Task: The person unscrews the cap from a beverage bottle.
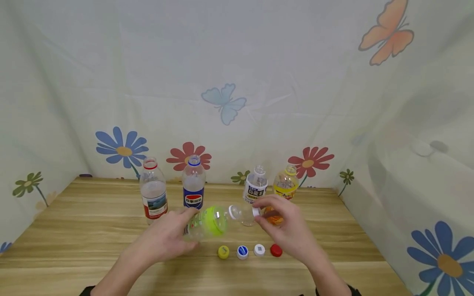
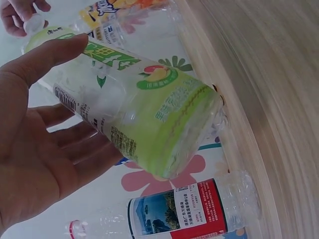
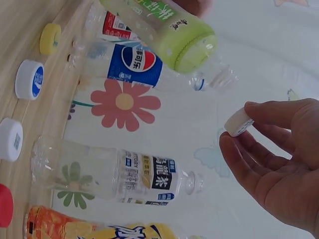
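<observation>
My left hand (image 1: 168,234) grips a clear bottle (image 2: 149,109) with a green label, tilted with its neck toward the right. The bottle's mouth is uncapped. Between thumb and fingers my right hand (image 1: 285,224) pinches a white cap (image 3: 239,122), held apart from the bottle mouth in the right wrist view. On the table below lie a yellow cap (image 1: 223,252), a white cap with a blue top (image 1: 242,252), a white cap with a printed square (image 1: 259,249) and a red cap (image 1: 276,250).
Uncapped bottles stand behind my hands: a red-labelled water bottle (image 1: 153,197), a blue Pepsi bottle (image 1: 194,185), an oolong tea bottle (image 1: 256,185) and a yellow-orange drink bottle (image 1: 286,183). The wooden table (image 1: 92,230) ends against a flowered cloth (image 1: 229,53).
</observation>
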Tool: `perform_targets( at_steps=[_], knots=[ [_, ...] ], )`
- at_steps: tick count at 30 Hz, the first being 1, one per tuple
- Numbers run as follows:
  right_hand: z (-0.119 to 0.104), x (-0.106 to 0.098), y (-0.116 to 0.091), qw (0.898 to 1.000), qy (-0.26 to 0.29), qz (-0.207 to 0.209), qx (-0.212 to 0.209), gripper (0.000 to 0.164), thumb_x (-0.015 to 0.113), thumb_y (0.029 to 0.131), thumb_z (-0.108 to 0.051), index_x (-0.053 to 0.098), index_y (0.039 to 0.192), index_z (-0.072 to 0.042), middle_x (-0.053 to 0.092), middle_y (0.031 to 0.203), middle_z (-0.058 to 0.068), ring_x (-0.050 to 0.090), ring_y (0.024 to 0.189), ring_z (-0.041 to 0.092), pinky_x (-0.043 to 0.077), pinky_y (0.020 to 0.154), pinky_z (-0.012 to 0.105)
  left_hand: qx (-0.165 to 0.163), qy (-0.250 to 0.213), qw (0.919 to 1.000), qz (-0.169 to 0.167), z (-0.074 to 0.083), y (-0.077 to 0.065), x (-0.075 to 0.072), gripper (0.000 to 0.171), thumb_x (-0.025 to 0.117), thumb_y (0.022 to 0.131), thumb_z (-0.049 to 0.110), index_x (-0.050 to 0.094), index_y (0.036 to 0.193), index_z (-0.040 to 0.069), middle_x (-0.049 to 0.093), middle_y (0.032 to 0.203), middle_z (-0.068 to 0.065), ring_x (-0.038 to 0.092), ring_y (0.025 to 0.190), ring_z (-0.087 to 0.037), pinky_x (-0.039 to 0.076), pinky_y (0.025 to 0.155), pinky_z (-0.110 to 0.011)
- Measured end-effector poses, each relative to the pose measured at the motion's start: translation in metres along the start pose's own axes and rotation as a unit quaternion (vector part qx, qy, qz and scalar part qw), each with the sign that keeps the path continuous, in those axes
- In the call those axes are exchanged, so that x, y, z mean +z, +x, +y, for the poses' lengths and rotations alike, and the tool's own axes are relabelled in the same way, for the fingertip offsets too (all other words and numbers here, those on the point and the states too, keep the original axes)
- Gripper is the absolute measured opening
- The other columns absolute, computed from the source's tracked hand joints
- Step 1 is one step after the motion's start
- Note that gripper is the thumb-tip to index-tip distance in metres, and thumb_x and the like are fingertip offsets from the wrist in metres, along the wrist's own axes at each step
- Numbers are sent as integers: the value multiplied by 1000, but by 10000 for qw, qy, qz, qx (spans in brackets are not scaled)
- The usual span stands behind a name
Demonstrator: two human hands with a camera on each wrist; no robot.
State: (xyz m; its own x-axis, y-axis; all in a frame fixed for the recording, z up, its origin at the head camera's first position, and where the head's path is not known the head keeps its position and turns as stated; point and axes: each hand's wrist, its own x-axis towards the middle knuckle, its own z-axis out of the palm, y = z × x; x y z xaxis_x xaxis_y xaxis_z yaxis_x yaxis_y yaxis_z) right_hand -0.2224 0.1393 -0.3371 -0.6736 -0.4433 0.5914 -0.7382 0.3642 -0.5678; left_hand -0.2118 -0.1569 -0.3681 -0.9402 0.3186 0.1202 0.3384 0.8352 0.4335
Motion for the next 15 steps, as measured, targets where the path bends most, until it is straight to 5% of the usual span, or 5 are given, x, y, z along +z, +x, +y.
perform_targets(
  at_steps=[15],
  knots=[
    [19,-11,-14,9951,-747,-573,304,34,79,80,3,66,104,-16,63,100,-11,63,88,9,55,73,28,135,-373,9934,1074,-3,4,5,70,88,69,33,59,129,13,56,118,3,57,101,-18,50,86,-33]
  ],
)
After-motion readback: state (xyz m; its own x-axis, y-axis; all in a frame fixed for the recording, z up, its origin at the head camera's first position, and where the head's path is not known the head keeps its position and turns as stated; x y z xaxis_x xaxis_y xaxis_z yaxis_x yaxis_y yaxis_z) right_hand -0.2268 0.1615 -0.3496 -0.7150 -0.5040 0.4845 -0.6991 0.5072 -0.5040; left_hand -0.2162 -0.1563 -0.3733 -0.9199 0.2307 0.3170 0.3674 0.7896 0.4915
